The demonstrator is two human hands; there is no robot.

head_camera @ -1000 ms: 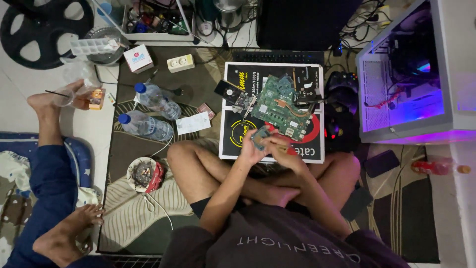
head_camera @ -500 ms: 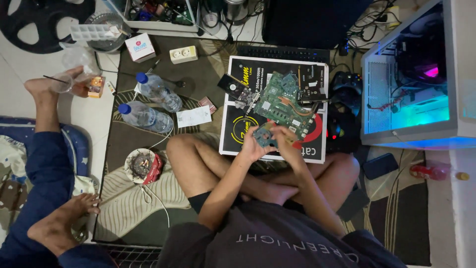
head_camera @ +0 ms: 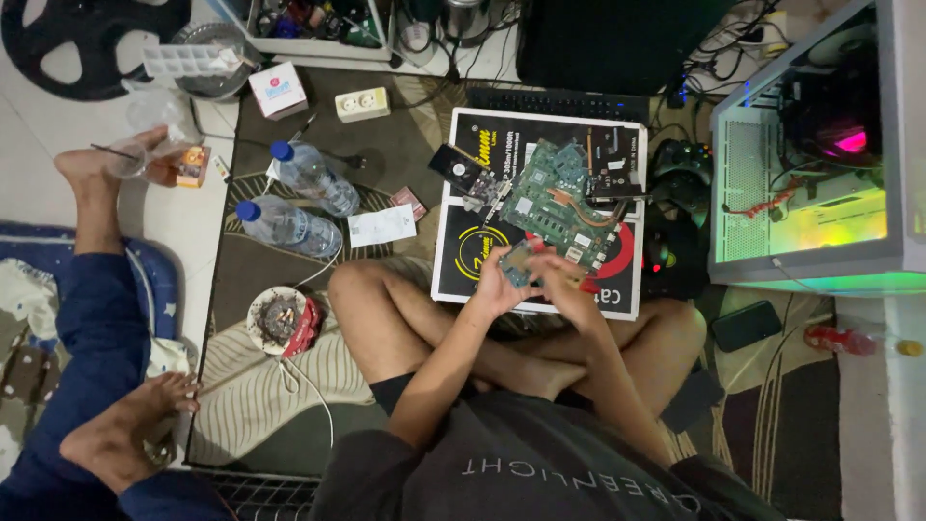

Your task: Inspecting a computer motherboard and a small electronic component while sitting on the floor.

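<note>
**Both hands on a small board, over the black box**

Head view: I see the left hand [head_camera: 497, 285] and right hand [head_camera: 569, 289] meeting, fingers wrapped around a small circuit board [head_camera: 521, 262] held just above the near edge of the black box [head_camera: 463, 251]. The green motherboard [head_camera: 559, 203] lies on that box, just beyond. Two water bottles [head_camera: 299, 203] rest on the rug to the left, near another person's leg [head_camera: 92, 318].

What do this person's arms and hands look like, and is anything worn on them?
Both arms are bare from the shoulder area down; no long sleeves, gloves, watch or bracelets show. The left hand and right hand are bare too; rings are too small to tell. The arms emerge from a dark grey T-shirt with pale lettering across the chest.
</note>
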